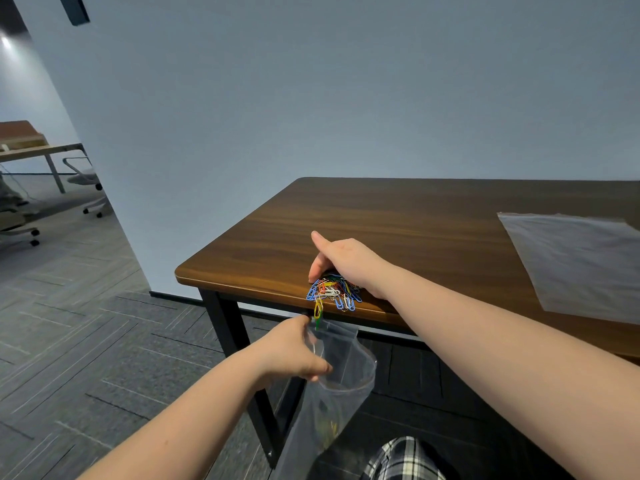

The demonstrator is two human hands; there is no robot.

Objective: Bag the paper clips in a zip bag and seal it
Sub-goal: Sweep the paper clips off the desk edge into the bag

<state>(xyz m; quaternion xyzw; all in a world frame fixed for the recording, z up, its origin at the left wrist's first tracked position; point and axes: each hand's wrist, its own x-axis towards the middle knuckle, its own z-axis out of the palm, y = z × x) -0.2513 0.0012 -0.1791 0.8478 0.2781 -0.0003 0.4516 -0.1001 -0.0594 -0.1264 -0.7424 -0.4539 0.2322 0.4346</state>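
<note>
A heap of coloured paper clips [332,291] lies at the front edge of the brown table [398,220], some hanging over it. My right hand [346,263] rests cupped over the back of the heap, thumb raised, fingers against the clips. My left hand [298,351] holds a clear zip bag [343,382] by its rim just below the table edge, mouth open upward under the clips. A yellow and a green clip [318,315] dangle into the mouth. A few clips show faintly in the bag's bottom.
A second clear zip bag [581,261] lies flat on the table's right side. Black table legs [239,358] stand beside the held bag. Grey carpet floor is at left, with office chairs [86,188] and a desk far off. My checked trouser leg [405,459] is below.
</note>
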